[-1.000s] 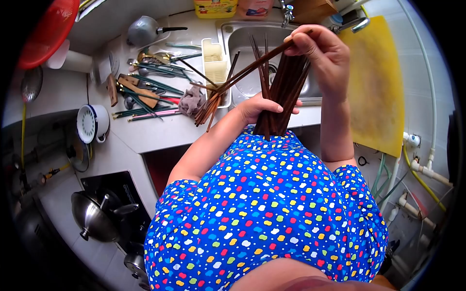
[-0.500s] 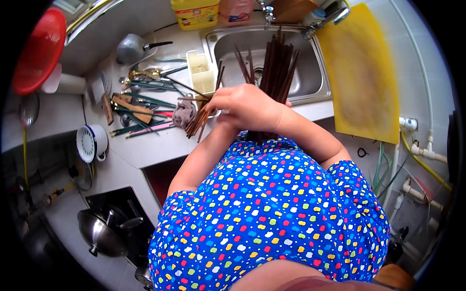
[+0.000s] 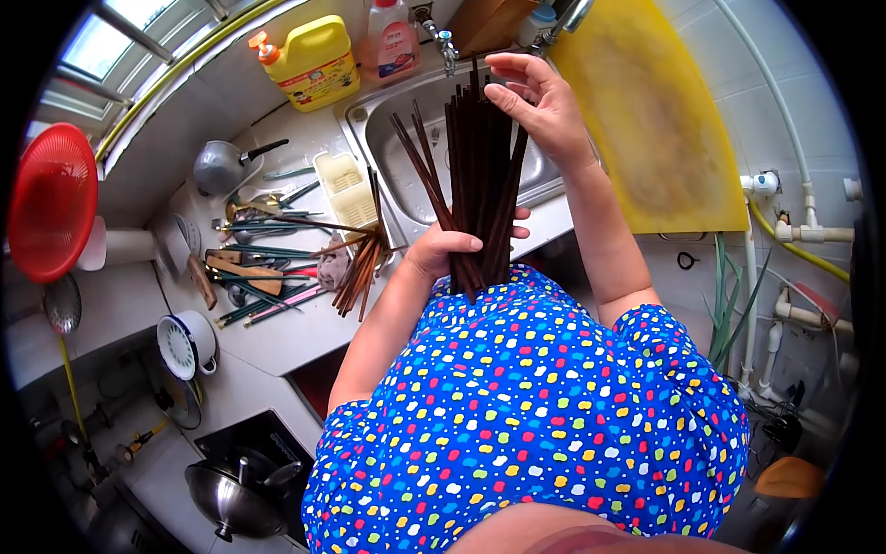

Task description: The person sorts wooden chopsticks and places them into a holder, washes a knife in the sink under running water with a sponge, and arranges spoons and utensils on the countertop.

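Note:
A thick bundle of dark brown chopsticks [image 3: 484, 175] stands nearly upright in front of my body. Wrapped round its lower part is my left hand [image 3: 449, 247], closed, with thumb in front and fingertips showing on the far side. A couple of the chopsticks splay out to the left. My right hand [image 3: 544, 106] is at the bundle's top right, fingers stretched out and thumb apart; I cannot tell whether it touches the tips. Left of my left wrist, a smaller loose pile of brown chopsticks [image 3: 362, 268] lies at the counter edge beside a greyish cloth [image 3: 333, 270].
Behind the bundle is a steel sink [image 3: 388, 148] with a tap [image 3: 447, 46]. A cream utensil holder [image 3: 343, 189] stands left of it. Spoons, green-handled cutlery and knives [image 3: 254, 277] cover the left counter. A yellow board [image 3: 646, 120] leans at right. A lidded pan [image 3: 231, 499] sits lower left.
My right hand has moved from the small pile at left up and right to the top of the bundle, its fingers now spread. My left hand still holds the bundle. The view has shifted.

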### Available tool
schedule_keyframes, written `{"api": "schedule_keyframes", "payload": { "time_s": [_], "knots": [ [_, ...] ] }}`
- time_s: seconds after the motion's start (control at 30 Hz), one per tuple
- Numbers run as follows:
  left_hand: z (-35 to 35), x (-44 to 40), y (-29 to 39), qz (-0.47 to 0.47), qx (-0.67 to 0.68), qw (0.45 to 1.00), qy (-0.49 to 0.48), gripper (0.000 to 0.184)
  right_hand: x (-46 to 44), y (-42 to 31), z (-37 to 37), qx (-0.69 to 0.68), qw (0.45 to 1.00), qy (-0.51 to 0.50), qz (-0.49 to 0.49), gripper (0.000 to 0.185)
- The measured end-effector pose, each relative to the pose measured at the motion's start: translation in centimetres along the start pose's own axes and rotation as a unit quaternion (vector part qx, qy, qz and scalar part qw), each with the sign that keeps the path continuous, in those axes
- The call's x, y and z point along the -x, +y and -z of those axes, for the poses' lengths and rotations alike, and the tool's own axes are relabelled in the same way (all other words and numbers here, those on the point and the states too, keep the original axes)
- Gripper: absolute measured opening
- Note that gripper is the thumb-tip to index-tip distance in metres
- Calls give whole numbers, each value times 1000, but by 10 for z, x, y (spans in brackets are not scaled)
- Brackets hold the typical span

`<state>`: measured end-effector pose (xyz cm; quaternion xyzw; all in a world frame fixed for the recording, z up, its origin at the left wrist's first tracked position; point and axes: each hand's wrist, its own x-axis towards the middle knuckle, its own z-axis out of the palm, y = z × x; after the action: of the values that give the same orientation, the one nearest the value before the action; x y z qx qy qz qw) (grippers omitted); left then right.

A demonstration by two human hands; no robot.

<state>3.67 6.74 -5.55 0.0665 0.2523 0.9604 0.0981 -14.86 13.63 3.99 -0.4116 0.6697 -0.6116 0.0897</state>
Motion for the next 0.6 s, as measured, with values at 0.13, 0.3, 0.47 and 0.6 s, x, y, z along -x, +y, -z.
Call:
{"api": "schedule_keyframes", "payload": {
  "time_s": [0.13, 0.3, 0.47, 0.6],
  "knots": [
    [-3, 0, 1, 5, -6, 1000, -5, 84, -12, -10, 14, 202, 965, -55, 155, 11],
    [-3, 0, 2, 0, -15, 1000, 0, 84, -18, -22, 18, 253, 954, -100, 127, 10],
    [-3, 0, 1, -13, -10, 1000, 13, 87, -25, -22, 20, 311, 929, -143, 143, 16],
    [-4, 1, 1, -10, -16, 1000, 19, 87, -38, -16, 27, 285, 930, -194, 132, 24]
  ]
}}
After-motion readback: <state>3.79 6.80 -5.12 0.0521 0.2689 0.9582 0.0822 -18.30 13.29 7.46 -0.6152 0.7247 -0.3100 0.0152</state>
